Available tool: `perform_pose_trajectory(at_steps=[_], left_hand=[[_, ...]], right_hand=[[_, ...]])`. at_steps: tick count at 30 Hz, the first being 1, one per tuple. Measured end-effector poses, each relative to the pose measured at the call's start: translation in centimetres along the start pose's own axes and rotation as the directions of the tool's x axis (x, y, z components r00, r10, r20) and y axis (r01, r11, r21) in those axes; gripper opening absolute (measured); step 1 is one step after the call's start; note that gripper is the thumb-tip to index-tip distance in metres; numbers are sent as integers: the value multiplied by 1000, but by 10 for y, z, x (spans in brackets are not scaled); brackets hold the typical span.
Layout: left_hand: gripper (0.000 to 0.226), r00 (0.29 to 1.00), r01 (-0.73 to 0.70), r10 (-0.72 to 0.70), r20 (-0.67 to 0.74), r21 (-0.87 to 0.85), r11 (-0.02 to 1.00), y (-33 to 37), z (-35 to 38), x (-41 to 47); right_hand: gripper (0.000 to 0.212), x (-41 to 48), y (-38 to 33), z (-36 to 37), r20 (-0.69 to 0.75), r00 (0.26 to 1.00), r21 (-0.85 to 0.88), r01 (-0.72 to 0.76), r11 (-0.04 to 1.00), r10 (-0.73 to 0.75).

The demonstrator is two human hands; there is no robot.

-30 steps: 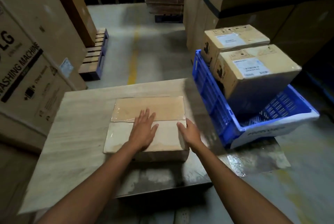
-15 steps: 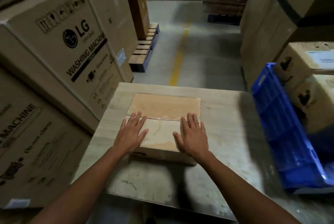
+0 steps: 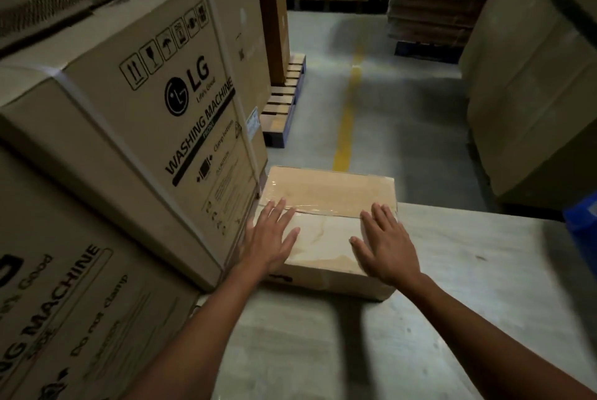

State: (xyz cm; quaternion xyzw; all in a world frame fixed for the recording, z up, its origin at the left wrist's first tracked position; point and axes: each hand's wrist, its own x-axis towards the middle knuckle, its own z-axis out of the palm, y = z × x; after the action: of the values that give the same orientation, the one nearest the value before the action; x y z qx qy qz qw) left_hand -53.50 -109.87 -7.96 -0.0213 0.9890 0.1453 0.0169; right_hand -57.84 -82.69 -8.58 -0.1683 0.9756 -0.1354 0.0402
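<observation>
Plainly, the box [image 3: 326, 193] is closed: its top flaps meet and a strip of clear tape runs shiny along the seam. It lies flat on the table [image 3: 452, 286], at the far left corner, its left side just beside the big carton [image 3: 161, 128] marked as a washing machine. Whether the two touch is hard to tell in the dim light. Its far end reaches the table's far edge; I cannot tell if it overhangs.

Both hands lie on the lid, palms down. The left hand [image 3: 271, 238] is spread near the left edge, fingers straight and fanned, tips at the tape. The right hand [image 3: 384, 248] lies the same way near the right edge, thumb out toward the middle. Neither curls round anything — they press or rest, and grip nothing.

As for progress, the sealing looks done, and the box seems parked against the carton. What is left, by my reading, is small: perhaps a last smoothing of the tape or a nudge to square the box, then lifting the hands away. If the box is bound elsewhere — say the blue crate [image 3: 581, 222] at the right edge — that carry is not yet begun, since no fingers are under or round it.
</observation>
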Motion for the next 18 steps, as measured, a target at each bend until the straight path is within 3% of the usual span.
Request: perform_pose_trajectory(at_steps=[7,11,14,18], left_hand=[[75,999,9,-11,-42,-39,999,-21,3,47],[59,1000,1,-1,-26,-8,1000,-20,4,53],[60,1000,-17,16,11,53,998,-17,0,51],[74,976,-209,213,-41,86,974,8,-12,38]], right_hand=[[72,46,-7,-2,6,1000,-19,-22,1000,22],[70,52,-8,-9,62,998,-32,-28,999,30],[77,49,-10,-17,127,991,-48,-27,998,33],[80,19,-19,-33,78,995,-11,-68,998,69]])
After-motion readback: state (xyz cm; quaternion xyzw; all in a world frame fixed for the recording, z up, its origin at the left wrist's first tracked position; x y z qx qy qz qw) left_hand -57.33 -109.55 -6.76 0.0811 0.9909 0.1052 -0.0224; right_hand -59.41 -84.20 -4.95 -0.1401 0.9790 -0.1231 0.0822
